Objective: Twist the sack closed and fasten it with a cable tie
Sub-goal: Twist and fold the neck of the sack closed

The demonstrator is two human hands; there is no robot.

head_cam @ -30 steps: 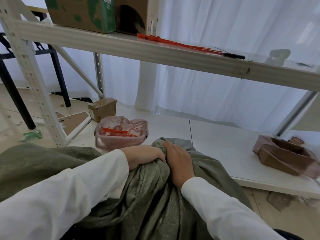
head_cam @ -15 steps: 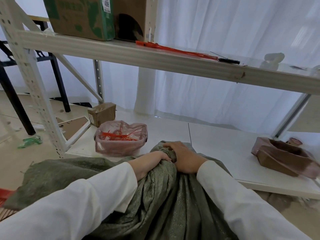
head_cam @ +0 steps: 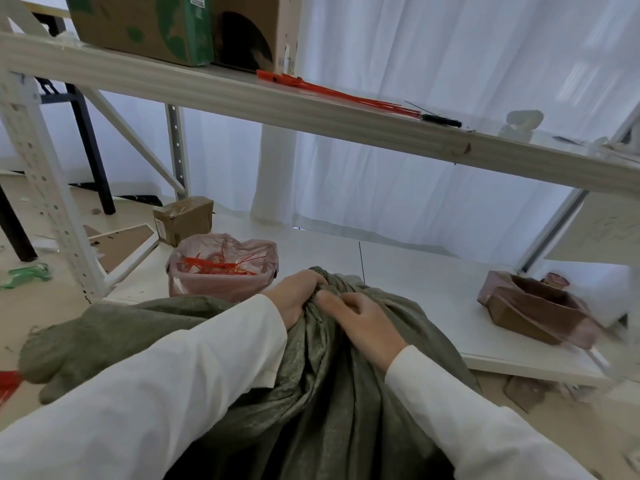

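An olive-green woven sack point(head_cam: 325, 393) stands in front of me, its mouth gathered into folds at the top. My left hand point(head_cam: 294, 296) grips the bunched neck from the left. My right hand point(head_cam: 360, 320) lies on the gathered fabric from the right, fingers curled into the folds. Long orange cable ties point(head_cam: 332, 91) lie on the upper shelf, above and beyond the sack. More orange cable ties point(head_cam: 214, 266) sit in a pink plastic-lined bin just left of my left hand. A second green sack point(head_cam: 104, 337) lies flat at the left.
A white metal rack frames the scene: upper shelf point(head_cam: 242, 95) with cardboard boxes point(head_cam: 145, 26), lower white board point(head_cam: 433, 289). A small cardboard box point(head_cam: 183, 220) and a brown folded carton point(head_cam: 533, 310) rest on the lower level. White curtains hang behind.
The view has shifted a little. My right hand has slid back and lower on the gathered neck, fingers now spread along the folds. My left hand keeps its grip.
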